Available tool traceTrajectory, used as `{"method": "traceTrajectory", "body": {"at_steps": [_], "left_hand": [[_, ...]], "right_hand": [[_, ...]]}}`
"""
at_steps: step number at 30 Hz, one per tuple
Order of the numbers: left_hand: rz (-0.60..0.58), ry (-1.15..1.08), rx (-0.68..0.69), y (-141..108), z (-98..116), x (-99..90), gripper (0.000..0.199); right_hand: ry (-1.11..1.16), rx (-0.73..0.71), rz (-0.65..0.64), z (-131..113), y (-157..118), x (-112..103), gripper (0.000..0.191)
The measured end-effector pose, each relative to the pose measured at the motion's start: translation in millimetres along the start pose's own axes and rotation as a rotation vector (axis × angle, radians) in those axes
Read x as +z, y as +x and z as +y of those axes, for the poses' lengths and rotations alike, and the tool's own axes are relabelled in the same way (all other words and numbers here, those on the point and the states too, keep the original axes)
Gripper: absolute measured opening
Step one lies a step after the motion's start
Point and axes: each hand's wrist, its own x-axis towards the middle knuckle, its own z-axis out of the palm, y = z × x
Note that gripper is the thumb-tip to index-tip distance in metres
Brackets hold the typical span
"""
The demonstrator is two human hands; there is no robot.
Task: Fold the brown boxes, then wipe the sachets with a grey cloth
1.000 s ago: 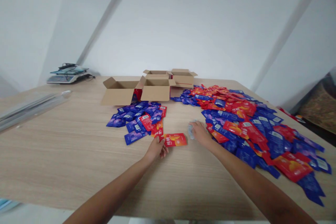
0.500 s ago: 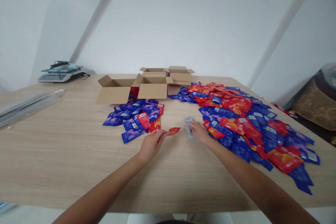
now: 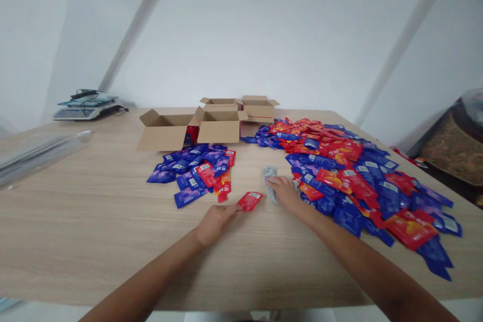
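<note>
Jutting rightward from clamped left fingers (image 3: 231, 208), red sachet (image 3: 250, 201), right fingers (image 3: 275, 181) on gray cloth (image 3: 270, 171), grip unclear

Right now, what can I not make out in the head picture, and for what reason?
In the head view:
Bottoms of the boxes: hidden by their front walls.
Grip on the grey cloth: covered by the right hand itself.
Print on the red packet in the left hand: too small, blurred.
Lower packets in the right pile: covered by those on top.
Brown patterned thing: cut off by the right edge.
</note>
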Motion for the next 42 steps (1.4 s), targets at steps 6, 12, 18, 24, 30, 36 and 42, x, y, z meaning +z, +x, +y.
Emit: {"method": "traceTrajectory", "body": {"at_steps": [6, 12, 18, 24, 30, 36, 42], "left_hand": [[0.587, -0.613, -0.529, 38.1, -34.7, -55.7, 0.028], [0.726, -0.846, -0.784, 35.9, -76.0, -75.3, 0.04], [0.569, -0.838, -0.563, 42.0, -36.8, -44.9, 0.045], [0.182, -0.847, -0.463, 50.9, 2.0, -8.6, 0.044], [-0.209, -0.891, -0.574, 41.4, 12.4, 26.2, 0.034], [0.018, -0.866, -0.865, 17.9, -12.4, 26.1, 0.039], [0.025, -0.88, -0.858, 31.0, -2.6, 44.4, 0.035]], "right_hand": [[-0.131, 0.253, 0.113, 67.6, -0.8, -41.0, 0.047], [-0.418, 0.546, -0.018, 137.6, -54.9, -61.3, 0.053], [-0.468, 0.47, 0.05, 135.0, -54.2, -82.8, 0.041], [-0.044, 0.129, 0.141, 51.9, -16.0, -106.0, 0.038], [0.392, -0.325, -0.099, -24.6, 8.1, -74.3, 0.034], [-0.028, 0.204, 0.018, 18.5, 7.8, -25.7, 0.038], [0.196, -0.056, 0.217, -40.9, 12.3, -5.0, 0.05]]}}
